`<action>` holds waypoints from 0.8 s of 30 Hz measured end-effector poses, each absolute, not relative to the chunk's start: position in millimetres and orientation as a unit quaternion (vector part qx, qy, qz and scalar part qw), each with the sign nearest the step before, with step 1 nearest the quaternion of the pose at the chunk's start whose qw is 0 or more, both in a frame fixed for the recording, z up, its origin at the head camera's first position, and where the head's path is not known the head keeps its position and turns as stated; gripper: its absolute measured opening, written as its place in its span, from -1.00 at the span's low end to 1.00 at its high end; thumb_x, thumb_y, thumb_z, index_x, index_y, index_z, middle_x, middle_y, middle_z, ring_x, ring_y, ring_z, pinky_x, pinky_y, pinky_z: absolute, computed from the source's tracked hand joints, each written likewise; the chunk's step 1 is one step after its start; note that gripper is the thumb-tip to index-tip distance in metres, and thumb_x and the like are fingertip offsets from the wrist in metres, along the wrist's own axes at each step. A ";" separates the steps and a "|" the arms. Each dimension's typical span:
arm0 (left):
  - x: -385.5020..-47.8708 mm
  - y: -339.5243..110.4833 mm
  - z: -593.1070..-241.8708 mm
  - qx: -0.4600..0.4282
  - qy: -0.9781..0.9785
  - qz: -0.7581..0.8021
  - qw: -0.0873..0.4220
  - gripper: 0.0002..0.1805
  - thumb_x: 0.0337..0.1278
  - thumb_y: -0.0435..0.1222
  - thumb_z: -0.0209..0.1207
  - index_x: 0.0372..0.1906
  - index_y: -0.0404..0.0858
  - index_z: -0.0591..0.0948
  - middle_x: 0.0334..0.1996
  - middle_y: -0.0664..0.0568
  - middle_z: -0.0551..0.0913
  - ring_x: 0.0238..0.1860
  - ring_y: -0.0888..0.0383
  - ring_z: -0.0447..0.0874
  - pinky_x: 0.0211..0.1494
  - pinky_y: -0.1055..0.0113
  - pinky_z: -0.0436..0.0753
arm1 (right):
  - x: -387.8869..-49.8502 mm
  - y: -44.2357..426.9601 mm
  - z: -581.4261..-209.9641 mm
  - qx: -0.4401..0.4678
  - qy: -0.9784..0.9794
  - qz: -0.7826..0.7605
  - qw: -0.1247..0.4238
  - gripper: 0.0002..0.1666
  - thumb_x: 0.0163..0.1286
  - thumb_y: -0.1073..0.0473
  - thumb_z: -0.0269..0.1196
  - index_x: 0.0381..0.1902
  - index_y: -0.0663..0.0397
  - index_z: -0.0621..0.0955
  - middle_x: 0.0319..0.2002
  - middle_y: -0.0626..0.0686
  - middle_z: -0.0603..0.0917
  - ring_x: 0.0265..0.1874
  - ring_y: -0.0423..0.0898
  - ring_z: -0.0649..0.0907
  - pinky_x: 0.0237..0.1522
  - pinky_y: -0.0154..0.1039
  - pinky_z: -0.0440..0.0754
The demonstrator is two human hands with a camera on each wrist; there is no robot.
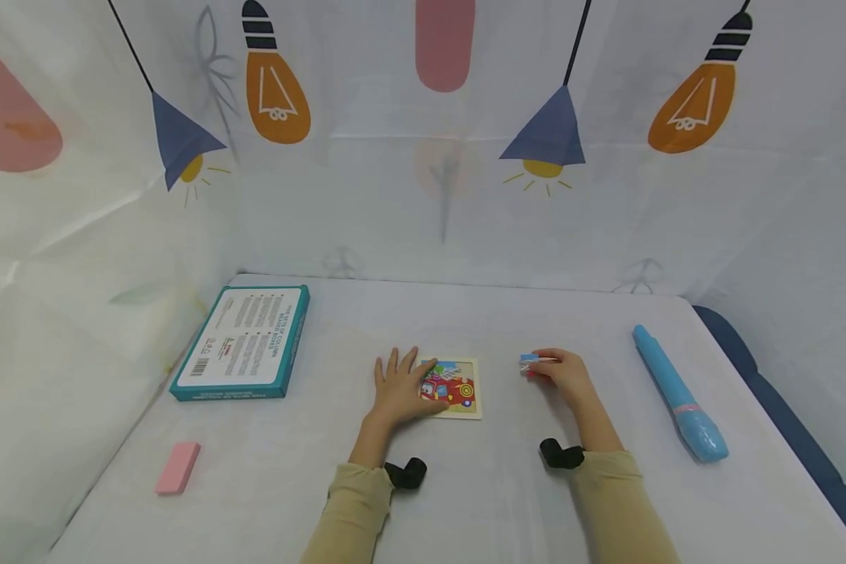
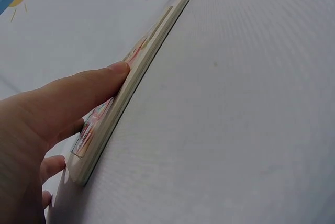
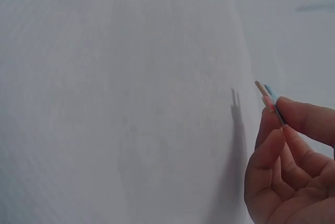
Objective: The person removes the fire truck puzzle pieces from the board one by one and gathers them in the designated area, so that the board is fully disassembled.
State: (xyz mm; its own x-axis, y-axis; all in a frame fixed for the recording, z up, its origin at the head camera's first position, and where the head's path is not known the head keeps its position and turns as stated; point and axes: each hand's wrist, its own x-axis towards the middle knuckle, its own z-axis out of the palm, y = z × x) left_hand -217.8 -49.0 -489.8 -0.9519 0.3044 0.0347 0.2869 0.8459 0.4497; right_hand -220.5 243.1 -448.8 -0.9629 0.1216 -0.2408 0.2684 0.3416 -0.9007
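A small wooden jigsaw puzzle point(image 1: 461, 385) with a red vehicle picture lies flat in a pale frame at the middle of the table. My left hand point(image 1: 399, 392) rests on its left side, fingers spread and mostly straight. In the left wrist view the thumb point(image 2: 118, 69) presses on the board near its edge. To the right of the board, my right hand point(image 1: 564, 374) pinches thin puzzle pieces point(image 1: 528, 362) between thumb and fingertips, apart from the board. The right wrist view shows these puzzle pieces point(image 3: 268, 96) edge-on, seemingly two together, partly hidden by the fingers.
A teal-edged box point(image 1: 243, 341) lies at the back left of the white table point(image 1: 289, 470). A pink block point(image 1: 178, 468) sits at the front left. On the right lies a light blue pen-shaped object point(image 1: 679, 392). A printed curtain point(image 1: 374, 204) hangs behind the table.
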 end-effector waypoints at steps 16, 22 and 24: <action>-217.1 -50.6 -489.3 0.156 0.963 0.217 0.016 -0.10 -0.30 0.28 0.26 0.29 0.06 0.38 0.39 -0.08 0.14 0.41 -0.24 -0.13 0.33 -0.24 -0.24 | -207.9 293.1 -449.4 0.203 0.816 -0.538 0.053 -0.35 0.23 0.17 0.26 0.19 0.42 0.38 -0.35 -0.13 0.57 -0.51 -0.41 0.50 -0.41 -0.49 0.50; -216.7 -49.1 -486.5 0.156 0.961 0.226 0.018 -0.09 -0.32 0.27 0.27 0.29 0.04 0.39 0.39 -0.10 0.16 0.40 -0.25 -0.13 0.33 -0.25 -0.24 | -205.0 309.6 -449.1 0.220 0.817 -0.530 0.054 -0.33 0.23 0.15 0.25 0.20 0.44 0.36 -0.51 -0.24 0.54 -0.54 -0.39 0.50 -0.44 -0.48 0.50; -216.4 -48.6 -485.8 0.155 0.962 0.225 0.021 -0.09 -0.32 0.27 0.27 0.29 0.04 0.38 0.39 -0.09 0.15 0.41 -0.25 -0.14 0.33 -0.25 -0.25 | -204.1 314.4 -449.7 0.223 0.817 -0.529 0.055 -0.33 0.24 0.16 0.24 0.20 0.46 0.34 -0.53 -0.25 0.53 -0.55 -0.40 0.50 -0.45 -0.48 0.51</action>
